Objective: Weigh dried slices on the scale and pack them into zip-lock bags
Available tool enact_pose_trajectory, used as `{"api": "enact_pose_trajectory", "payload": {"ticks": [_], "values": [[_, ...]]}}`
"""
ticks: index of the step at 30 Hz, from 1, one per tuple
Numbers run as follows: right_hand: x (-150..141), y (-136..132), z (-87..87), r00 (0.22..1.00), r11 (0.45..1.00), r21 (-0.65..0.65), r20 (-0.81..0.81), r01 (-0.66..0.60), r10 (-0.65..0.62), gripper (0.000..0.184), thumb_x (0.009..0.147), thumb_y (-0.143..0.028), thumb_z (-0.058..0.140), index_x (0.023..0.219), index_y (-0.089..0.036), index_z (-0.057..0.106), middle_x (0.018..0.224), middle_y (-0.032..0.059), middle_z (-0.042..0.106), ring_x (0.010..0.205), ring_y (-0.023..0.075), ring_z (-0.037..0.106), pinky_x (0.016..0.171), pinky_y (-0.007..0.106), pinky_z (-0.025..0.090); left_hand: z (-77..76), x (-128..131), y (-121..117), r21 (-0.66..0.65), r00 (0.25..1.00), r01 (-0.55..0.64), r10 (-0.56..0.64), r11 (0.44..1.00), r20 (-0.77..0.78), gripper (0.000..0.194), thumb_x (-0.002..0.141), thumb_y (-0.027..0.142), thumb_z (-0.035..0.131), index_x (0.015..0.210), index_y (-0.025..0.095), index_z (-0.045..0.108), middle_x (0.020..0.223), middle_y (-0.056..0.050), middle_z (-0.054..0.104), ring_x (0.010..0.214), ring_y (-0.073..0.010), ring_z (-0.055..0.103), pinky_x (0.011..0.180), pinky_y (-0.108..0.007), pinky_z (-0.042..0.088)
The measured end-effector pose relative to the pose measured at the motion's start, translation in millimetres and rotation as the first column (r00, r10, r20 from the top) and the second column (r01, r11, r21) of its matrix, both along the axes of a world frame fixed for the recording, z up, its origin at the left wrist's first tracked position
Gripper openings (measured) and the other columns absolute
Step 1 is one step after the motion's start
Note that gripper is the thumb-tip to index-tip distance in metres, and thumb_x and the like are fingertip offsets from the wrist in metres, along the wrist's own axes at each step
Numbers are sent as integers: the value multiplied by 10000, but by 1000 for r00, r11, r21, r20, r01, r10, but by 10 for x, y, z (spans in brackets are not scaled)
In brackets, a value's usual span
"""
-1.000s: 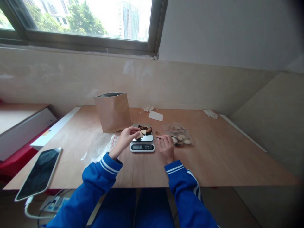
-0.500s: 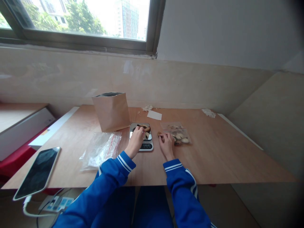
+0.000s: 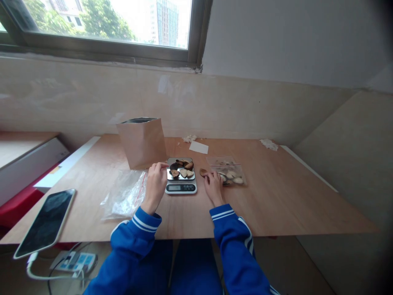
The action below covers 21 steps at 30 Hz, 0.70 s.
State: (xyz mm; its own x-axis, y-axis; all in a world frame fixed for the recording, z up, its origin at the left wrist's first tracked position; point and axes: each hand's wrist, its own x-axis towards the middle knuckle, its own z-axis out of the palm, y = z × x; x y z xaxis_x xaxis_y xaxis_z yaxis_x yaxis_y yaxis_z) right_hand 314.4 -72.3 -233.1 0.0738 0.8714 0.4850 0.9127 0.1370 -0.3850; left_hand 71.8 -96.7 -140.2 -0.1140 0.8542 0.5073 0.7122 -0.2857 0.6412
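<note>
A small digital scale (image 3: 181, 187) sits mid-table with several dark and pale dried slices (image 3: 181, 169) on its steel platform. My left hand (image 3: 156, 183) hovers just left of the scale, fingers loosely apart and holding nothing, the index finger pointing at the platform's edge. My right hand (image 3: 213, 187) rests on the table right of the scale, fingers bent, with the fingertips pinching a single brown slice (image 3: 203, 172). A clear zip bag (image 3: 229, 174) with more slices lies right behind that hand.
A brown paper bag (image 3: 141, 142) stands open behind the scale. A crumpled clear plastic bag (image 3: 125, 194) lies left of my left hand. A phone (image 3: 44, 223) on a cable overhangs the left table edge. A white card (image 3: 198, 147) and paper scraps (image 3: 268, 144) lie near the wall.
My left hand set a slice on the scale platform and drew back to the left, empty. My right hand moved forward onto the brown slice beside the zip bag.
</note>
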Motion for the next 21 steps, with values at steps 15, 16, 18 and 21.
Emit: {"api": "enact_pose_trajectory", "payload": {"ticks": [15, 16, 18, 21], "values": [[31, 33, -44, 996, 1000, 24, -85, -1, 3, 251, 876, -148, 439, 871, -199, 685, 939, 80, 597, 930, 237, 540, 830, 369, 351, -498, -643, -647, -202, 841, -526, 470, 826, -268, 422, 908, 396, 421, 1197, 125, 568, 1180, -181, 453, 1045, -346, 499, 883, -542, 425], [34, 35, -48, 996, 1000, 27, -90, -4, 6, 248, 875, -150, 440, 869, -198, 684, 937, 80, 597, 930, 238, 542, 836, 373, 351, -490, -677, -667, -212, 833, -539, 480, 815, -274, 425, 910, 397, 415, 1203, 130, 568, 1179, -179, 455, 1045, -348, 500, 885, -545, 421], [41, 39, -56, 995, 999, 32, -99, -5, 8, 248, 873, -152, 439, 865, -194, 682, 932, 82, 597, 925, 240, 544, 843, 381, 354, -502, -753, -691, -236, 815, -566, 492, 790, -307, 436, 906, 391, 411, 1219, 128, 561, 1167, -184, 467, 1031, -359, 506, 874, -552, 419], [44, 38, -60, 994, 999, 37, -108, -1, 5, 257, 866, -149, 431, 860, -190, 684, 928, 87, 596, 919, 242, 542, 847, 388, 357, -597, -880, -692, -283, 829, -542, 448, 791, -334, 420, 890, 384, 403, 1163, 126, 591, 1078, -176, 519, 988, -364, 526, 848, -532, 434]]}}
